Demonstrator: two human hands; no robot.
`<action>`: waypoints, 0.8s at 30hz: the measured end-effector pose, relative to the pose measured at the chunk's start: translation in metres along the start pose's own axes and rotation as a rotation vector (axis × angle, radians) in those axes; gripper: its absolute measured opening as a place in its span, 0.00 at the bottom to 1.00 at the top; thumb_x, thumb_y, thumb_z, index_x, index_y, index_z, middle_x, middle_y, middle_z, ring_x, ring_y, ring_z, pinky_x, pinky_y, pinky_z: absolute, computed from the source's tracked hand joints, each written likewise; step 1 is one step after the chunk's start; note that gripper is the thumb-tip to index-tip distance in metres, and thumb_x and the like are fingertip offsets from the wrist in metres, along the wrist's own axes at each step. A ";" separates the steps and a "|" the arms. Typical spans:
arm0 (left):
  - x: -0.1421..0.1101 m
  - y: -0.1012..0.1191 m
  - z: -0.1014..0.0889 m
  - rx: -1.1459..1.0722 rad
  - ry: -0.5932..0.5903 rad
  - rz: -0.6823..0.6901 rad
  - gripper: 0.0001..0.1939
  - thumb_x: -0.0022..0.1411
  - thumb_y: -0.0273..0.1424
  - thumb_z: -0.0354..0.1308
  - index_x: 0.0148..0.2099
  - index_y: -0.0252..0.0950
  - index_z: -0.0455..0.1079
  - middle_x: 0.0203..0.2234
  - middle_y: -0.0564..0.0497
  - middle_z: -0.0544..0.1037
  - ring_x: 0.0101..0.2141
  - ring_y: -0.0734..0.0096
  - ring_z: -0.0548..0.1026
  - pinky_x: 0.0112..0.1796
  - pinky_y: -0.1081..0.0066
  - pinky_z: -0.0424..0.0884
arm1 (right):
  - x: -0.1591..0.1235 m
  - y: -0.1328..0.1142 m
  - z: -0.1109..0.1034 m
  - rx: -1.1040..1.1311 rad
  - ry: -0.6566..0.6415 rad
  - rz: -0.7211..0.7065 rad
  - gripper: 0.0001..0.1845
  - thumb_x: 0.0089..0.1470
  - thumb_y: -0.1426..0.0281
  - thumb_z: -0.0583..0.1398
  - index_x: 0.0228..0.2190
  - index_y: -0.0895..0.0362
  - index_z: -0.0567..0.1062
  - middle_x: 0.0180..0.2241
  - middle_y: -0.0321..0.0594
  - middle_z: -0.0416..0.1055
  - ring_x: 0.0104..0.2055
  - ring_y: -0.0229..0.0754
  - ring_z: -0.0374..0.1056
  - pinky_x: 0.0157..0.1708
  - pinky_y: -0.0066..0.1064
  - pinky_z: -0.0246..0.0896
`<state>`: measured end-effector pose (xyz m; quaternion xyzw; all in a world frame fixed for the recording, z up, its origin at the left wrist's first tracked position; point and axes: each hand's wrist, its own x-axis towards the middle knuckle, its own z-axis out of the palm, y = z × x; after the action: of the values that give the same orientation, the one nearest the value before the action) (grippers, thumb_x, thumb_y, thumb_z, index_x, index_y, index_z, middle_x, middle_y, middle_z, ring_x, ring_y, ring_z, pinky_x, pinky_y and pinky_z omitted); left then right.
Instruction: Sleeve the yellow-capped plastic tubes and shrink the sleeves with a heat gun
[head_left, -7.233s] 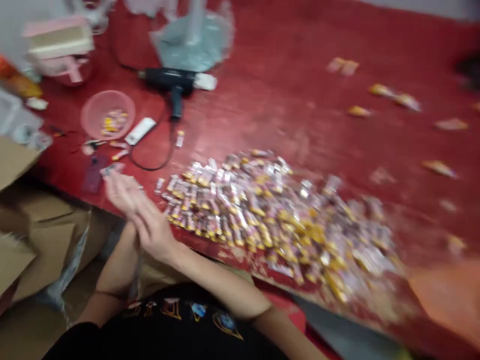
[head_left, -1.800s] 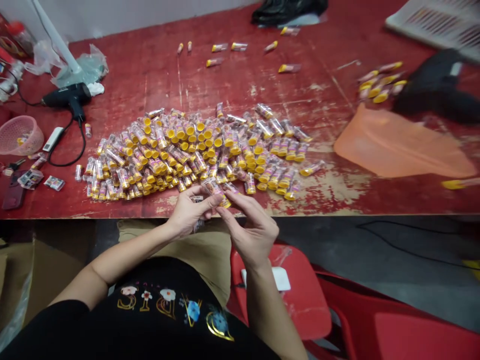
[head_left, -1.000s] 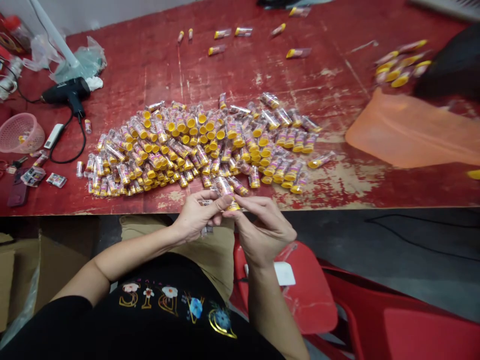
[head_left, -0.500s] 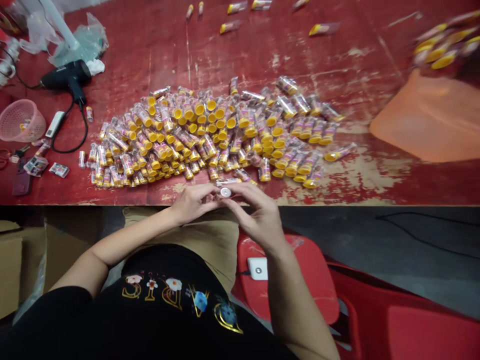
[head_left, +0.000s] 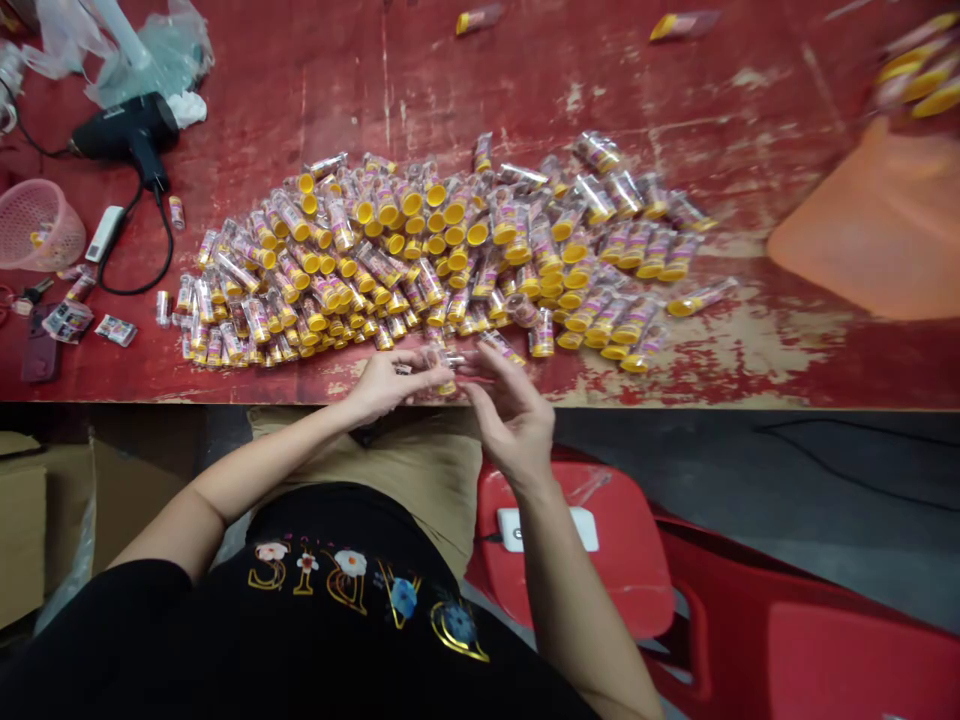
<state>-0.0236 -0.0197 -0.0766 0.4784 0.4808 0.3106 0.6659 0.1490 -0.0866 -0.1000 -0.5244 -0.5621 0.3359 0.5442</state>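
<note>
A big heap of small clear vials with yellow caps [head_left: 450,250] lies on the worn red table [head_left: 712,340]. At the table's near edge my left hand [head_left: 386,385] pinches one yellow-capped vial [head_left: 442,365] by its end. My right hand [head_left: 510,415] is beside it, fingers spread and blurred, its fingertips at the same vial. Both hands sit just in front of the heap's near side.
A black heat gun [head_left: 127,130] with cord, a pink basket [head_left: 37,225] and small packets [head_left: 112,330] lie at the left. An orange sheet [head_left: 870,240] is at the right. A red stool [head_left: 592,560] with a white device [head_left: 551,525] stands below; cardboard boxes [head_left: 30,520] at the lower left.
My hands have stayed together on one vial at the table edge, turning it; the right fingers have loosened and spread. The view has tilted downward, so the heap sits higher in the picture.
</note>
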 end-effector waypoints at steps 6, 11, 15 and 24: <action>-0.014 0.021 0.007 -0.325 -0.093 -0.276 0.28 0.43 0.48 0.80 0.29 0.32 0.72 0.16 0.60 0.67 0.14 0.89 0.56 0.17 0.81 0.48 | -0.005 -0.030 0.002 -0.098 0.059 -0.161 0.19 0.58 0.71 0.68 0.51 0.47 0.83 0.46 0.43 0.80 0.47 0.45 0.78 0.47 0.40 0.78; -0.022 0.023 0.009 -0.329 -0.128 -0.315 0.29 0.40 0.47 0.81 0.27 0.31 0.69 0.14 0.62 0.65 0.14 0.90 0.57 0.16 0.82 0.48 | -0.006 -0.035 0.004 -0.123 0.115 -0.199 0.11 0.57 0.71 0.69 0.43 0.49 0.86 0.38 0.42 0.82 0.40 0.44 0.79 0.42 0.39 0.79; -0.023 0.021 0.007 -0.277 -0.114 -0.281 0.31 0.36 0.50 0.81 0.26 0.33 0.70 0.13 0.62 0.64 0.13 0.89 0.57 0.15 0.81 0.48 | -0.005 -0.031 -0.007 0.011 -0.060 -0.018 0.15 0.57 0.67 0.70 0.47 0.50 0.84 0.45 0.44 0.79 0.44 0.44 0.78 0.44 0.39 0.81; -0.024 0.020 0.012 -0.251 -0.006 -0.211 0.33 0.34 0.54 0.79 0.29 0.32 0.73 0.15 0.60 0.69 0.13 0.88 0.59 0.15 0.80 0.50 | -0.010 -0.028 0.008 -0.069 0.055 -0.042 0.29 0.52 0.63 0.74 0.55 0.52 0.79 0.46 0.45 0.78 0.45 0.45 0.77 0.42 0.39 0.80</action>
<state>-0.0197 -0.0380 -0.0487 0.3393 0.4839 0.2951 0.7507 0.1340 -0.1008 -0.0779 -0.5398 -0.5690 0.2902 0.5483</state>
